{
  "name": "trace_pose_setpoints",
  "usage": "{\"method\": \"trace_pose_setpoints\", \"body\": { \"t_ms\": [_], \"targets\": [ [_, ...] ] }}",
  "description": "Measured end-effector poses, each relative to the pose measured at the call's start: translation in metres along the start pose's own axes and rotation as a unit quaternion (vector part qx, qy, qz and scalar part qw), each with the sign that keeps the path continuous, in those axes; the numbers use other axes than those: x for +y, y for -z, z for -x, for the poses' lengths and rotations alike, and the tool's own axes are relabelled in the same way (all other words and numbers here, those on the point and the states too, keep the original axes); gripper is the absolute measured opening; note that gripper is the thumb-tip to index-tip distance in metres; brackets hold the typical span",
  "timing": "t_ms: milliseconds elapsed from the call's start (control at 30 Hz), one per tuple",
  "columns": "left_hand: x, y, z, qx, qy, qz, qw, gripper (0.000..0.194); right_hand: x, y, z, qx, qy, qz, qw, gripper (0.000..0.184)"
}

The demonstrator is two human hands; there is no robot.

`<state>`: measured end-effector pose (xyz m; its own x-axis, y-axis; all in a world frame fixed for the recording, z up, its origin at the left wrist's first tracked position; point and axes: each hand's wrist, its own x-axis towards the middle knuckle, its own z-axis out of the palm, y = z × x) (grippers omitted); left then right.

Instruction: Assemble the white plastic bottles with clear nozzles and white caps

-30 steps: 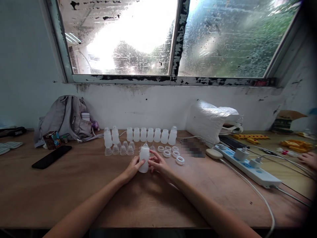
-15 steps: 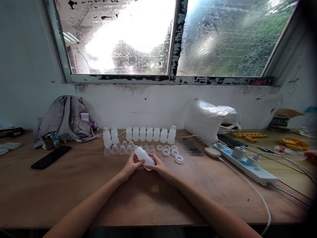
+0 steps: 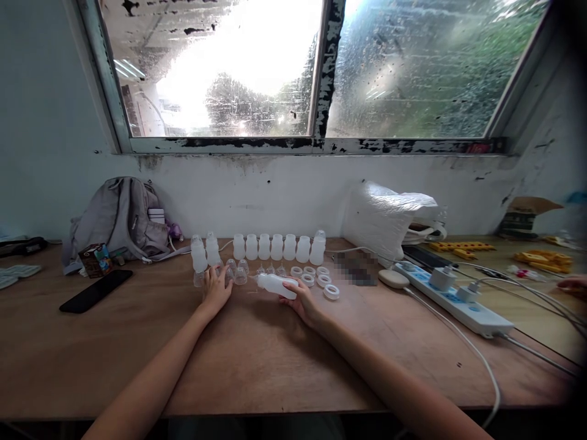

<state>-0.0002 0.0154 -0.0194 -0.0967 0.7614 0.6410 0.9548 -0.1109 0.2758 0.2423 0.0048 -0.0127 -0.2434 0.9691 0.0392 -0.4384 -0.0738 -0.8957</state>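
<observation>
My right hand [image 3: 300, 299] is wrapped around the lower end of a frosted white baby bottle [image 3: 275, 285], which lies tilted almost level with its teat end to the left. To the left, my left hand [image 3: 215, 292] reaches over the clear domed caps [image 3: 239, 276], fingers apart and hiding some of them; whether it touches one is unclear. Three clear teats [image 3: 270, 269] stand behind the held bottle. White screw rings [image 3: 331, 292] lie in rows to the right. Behind them is a row of open bottle bodies [image 3: 265, 247], with capped bottles [image 3: 198, 252] at the left and another [image 3: 318, 247] at the right.
A phone [image 3: 96, 291], a small box [image 3: 95, 260] and a grey backpack [image 3: 121, 214] are on the left. On the right are a white bag [image 3: 385, 220], a round beige device [image 3: 393, 279] and a power strip [image 3: 458, 305] with cables. Another person's hand [image 3: 573, 284] shows at the right edge.
My left hand has let go of the bottle and moved left to the clear caps. The bottle, now in my right hand alone, has turned closer to level.
</observation>
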Motion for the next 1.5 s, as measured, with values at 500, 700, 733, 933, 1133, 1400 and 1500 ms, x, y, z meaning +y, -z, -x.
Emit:
{"method": "trace_pose_setpoints", "body": {
  "t_ms": [500, 700, 733, 933, 1133, 1400, 1500],
  "targets": [
    [0.033, 0.016, -0.002, -0.036, 0.165, 0.503, 0.848, 0.034, -0.002, 0.001, 0.001, -0.013, -0.007, -0.015, 1.000, 0.025],
    [0.053, 0.016, 0.011, -0.109, 0.175, 0.570, 0.795, 0.030, -0.003, -0.002, 0.004, -0.031, -0.010, -0.009, 0.999, 0.028],
    [0.056, 0.017, 0.013, -0.116, 0.176, 0.573, 0.792, 0.029, -0.003, -0.002, 0.004, -0.033, -0.012, -0.007, 0.999, 0.028],
    [0.063, 0.022, 0.017, -0.151, 0.180, 0.595, 0.769, 0.025, -0.007, -0.002, 0.008, -0.057, -0.005, -0.004, 0.998, 0.029],
    [0.064, 0.022, 0.020, -0.191, 0.168, 0.596, 0.762, 0.024, -0.009, -0.003, 0.010, -0.088, -0.005, 0.002, 0.996, 0.028],
    [0.068, 0.018, 0.023, -0.183, 0.163, 0.573, 0.782, 0.027, -0.010, -0.003, 0.010, -0.079, 0.017, 0.014, 0.997, 0.026],
    [0.071, 0.017, 0.026, -0.182, 0.168, 0.574, 0.780, 0.029, -0.012, -0.005, 0.013, -0.076, 0.037, 0.038, 0.996, 0.027]
  ]
}}
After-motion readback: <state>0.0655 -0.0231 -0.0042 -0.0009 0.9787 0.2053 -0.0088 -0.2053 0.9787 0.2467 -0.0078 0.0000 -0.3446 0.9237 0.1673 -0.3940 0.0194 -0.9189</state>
